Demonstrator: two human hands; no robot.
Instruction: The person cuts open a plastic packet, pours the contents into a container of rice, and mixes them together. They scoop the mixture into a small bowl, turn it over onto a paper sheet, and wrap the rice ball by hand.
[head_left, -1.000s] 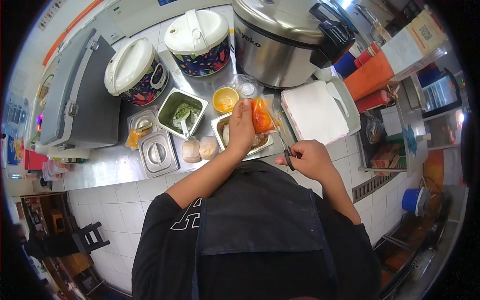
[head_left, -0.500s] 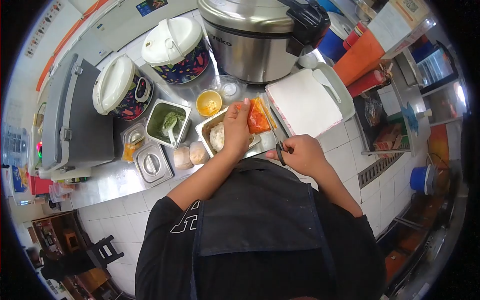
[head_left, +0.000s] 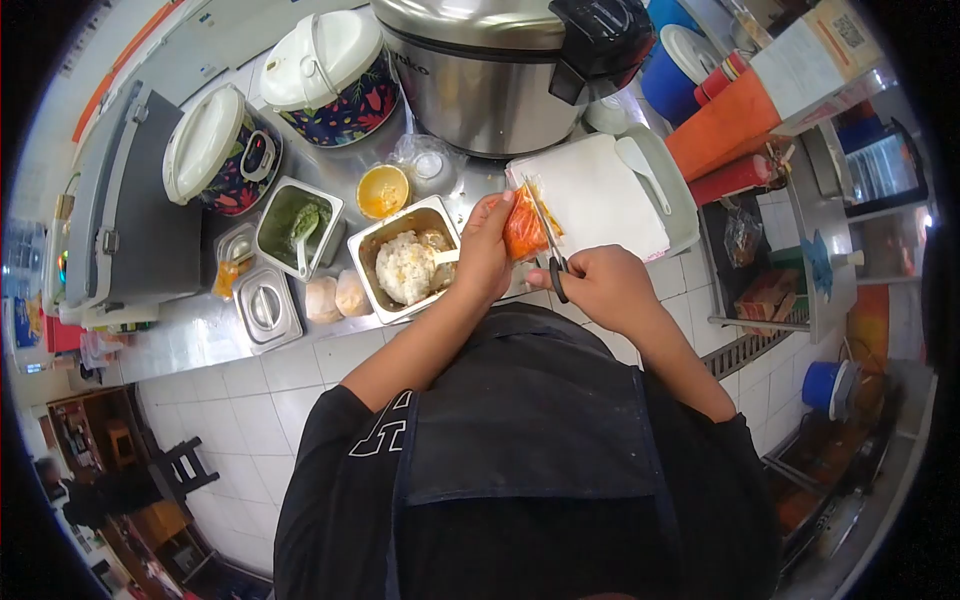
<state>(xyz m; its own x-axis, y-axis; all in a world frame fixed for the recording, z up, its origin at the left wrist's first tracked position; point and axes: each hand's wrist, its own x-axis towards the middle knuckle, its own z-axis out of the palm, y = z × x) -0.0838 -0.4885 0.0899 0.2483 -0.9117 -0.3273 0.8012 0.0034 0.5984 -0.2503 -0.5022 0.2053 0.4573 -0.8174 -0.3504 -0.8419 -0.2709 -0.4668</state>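
Note:
My left hand (head_left: 486, 250) is closed on a clear plastic bag (head_left: 522, 232) of orange-red food, held up at the counter's front. In my right hand (head_left: 608, 287) are black-handled scissors (head_left: 557, 278), fingers through the loops. Their blades point away from me and overlap the bag's right side. Just left of my left hand stands a metal pan (head_left: 377, 312) of white rice (head_left: 398, 268) with a white spoon (head_left: 446, 257) in it. Behind the bag lies a stack of white paper sheets (head_left: 595, 190).
A big steel rice cooker (head_left: 480, 100) and two flowered pots with white lids (head_left: 325, 60) stand at the back. Left are a green sauce pan (head_left: 330, 235), a yellow bowl (head_left: 383, 191), a metal lid (head_left: 268, 310) and two round buns (head_left: 336, 297). A grey tray (head_left: 680, 205) holds a white spoon.
My view has shifted, so the counter things sit further left. My left hand and the bag now stand right of the rice pan, which shows more fully. The scissors stay at the bag's right side.

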